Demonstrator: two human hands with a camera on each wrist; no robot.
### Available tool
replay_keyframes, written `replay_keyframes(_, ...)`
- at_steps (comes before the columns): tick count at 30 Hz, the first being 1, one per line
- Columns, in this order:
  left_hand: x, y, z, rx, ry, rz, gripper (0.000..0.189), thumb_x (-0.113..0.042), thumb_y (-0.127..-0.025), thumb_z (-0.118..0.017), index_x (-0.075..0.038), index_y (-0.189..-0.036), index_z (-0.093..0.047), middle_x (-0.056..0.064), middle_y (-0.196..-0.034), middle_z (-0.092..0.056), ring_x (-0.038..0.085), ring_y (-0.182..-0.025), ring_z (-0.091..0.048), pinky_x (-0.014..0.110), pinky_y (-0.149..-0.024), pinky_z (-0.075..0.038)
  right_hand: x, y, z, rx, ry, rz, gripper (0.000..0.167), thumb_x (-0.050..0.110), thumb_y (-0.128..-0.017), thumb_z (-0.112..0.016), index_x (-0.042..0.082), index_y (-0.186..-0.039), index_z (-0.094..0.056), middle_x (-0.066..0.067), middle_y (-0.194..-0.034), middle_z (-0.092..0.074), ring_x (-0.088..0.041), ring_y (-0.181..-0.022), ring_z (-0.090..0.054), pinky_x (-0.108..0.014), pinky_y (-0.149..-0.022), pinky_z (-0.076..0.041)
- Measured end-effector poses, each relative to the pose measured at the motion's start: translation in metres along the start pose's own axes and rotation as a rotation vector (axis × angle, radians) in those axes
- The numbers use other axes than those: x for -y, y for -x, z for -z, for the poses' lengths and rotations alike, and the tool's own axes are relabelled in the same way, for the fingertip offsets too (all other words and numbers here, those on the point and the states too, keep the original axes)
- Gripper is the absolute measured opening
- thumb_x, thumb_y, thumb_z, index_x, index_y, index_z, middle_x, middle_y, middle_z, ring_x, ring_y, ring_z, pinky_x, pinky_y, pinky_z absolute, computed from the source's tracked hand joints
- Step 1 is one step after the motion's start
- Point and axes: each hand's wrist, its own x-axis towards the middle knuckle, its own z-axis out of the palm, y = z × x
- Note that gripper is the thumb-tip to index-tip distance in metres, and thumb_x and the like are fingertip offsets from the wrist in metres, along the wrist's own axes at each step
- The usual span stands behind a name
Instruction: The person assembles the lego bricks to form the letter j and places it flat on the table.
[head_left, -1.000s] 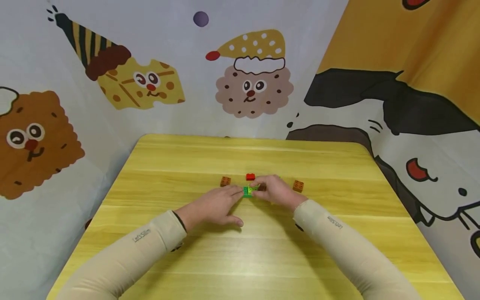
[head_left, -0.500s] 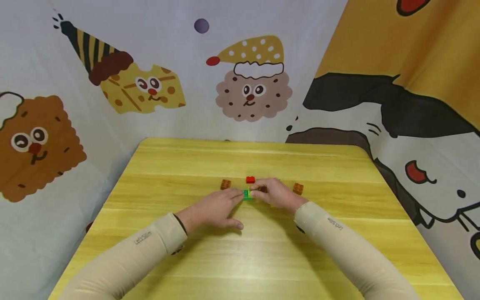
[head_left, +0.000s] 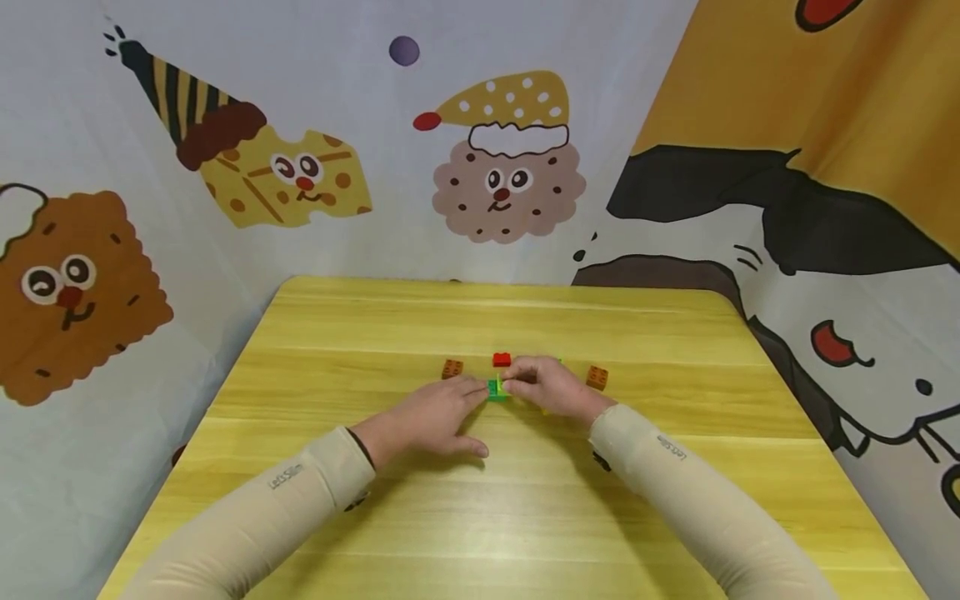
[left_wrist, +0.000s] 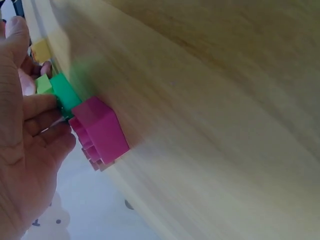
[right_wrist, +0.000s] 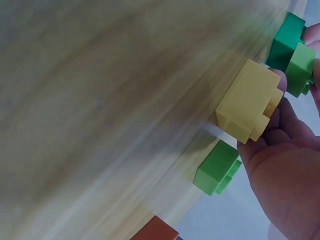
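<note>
While the left hand is resting extended fingers against a dark green toy brick on the table, the right hand is pinching a light green brick on top of it. The person is apparently joining the two; the next move is probably calling for aligned, firm downward pressure.

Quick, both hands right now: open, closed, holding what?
Left hand: open, touching the dark green toy brick.
Right hand: closed, pinching a light green toy brick over the dark green one.
</note>
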Motion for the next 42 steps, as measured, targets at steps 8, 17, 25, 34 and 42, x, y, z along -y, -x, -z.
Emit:
replay_keyframes(8,0.027,0.022,0.014,-0.111,0.044,0.005,0.076,-0.053,-0.092,-0.080,-0.004,-0.147,-0.063,0.014,-0.151,-0.063,0.034,-0.141,-0.058,0.050,-0.121,-0.045,0.002,0.001,-0.002,-0.005,-0.010,-0.029,0.013,0.026,-0.106,-0.070,0.019,-0.113,-0.077,0.002,-0.108,-0.077,-0.014,-0.088,-0.065,-0.029,-0.076,-0.057)
replay_keyframes(17,0.045,0.047,0.013,-0.104,0.061,-0.023,0.052,-0.047,-0.081,-0.089,-0.014,-0.121,-0.080,-0.001,-0.117,-0.081,0.020,-0.109,-0.069,0.044,-0.101,-0.056,0.001,0.003,0.001,-0.042,0.033,-0.044,0.010,0.025,-0.104,-0.073,0.021,-0.112,-0.078,0.003,-0.109,-0.077,-0.014,-0.088,-0.061,-0.027,-0.073,-0.054)
replay_keyframes(25,0.041,0.040,0.003,-0.117,0.159,0.055,0.047,-0.041,-0.086,-0.087,-0.010,-0.120,-0.077,0.001,-0.109,-0.076,0.015,-0.098,-0.066,0.036,-0.089,-0.057,0.000,0.001,0.001,-0.028,0.001,-0.053,0.010,0.025,-0.105,-0.072,0.021,-0.111,-0.078,0.003,-0.109,-0.076,-0.016,-0.088,-0.061,-0.029,-0.074,-0.055)
replay_keyframes(34,0.026,-0.003,0.005,-0.259,0.289,0.141,0.045,-0.022,-0.091,-0.086,-0.008,-0.131,-0.071,0.004,-0.118,-0.074,0.021,-0.112,-0.067,0.040,-0.098,-0.058,-0.002,0.001,0.001,-0.034,0.016,-0.036,0.010,0.027,-0.105,-0.072,0.020,-0.109,-0.078,0.004,-0.106,-0.076,-0.015,-0.087,-0.061,-0.027,-0.073,-0.054)
replay_keyframes(42,0.026,-0.024,0.006,-0.223,0.267,0.099,0.037,-0.019,-0.093,-0.084,-0.008,-0.128,-0.077,0.007,-0.127,-0.076,0.024,-0.119,-0.068,0.040,-0.106,-0.057,0.000,0.001,0.001,-0.027,0.022,-0.017,0.011,0.025,-0.105,-0.071,0.018,-0.111,-0.078,0.001,-0.108,-0.077,-0.014,-0.085,-0.061,-0.026,-0.073,-0.055)
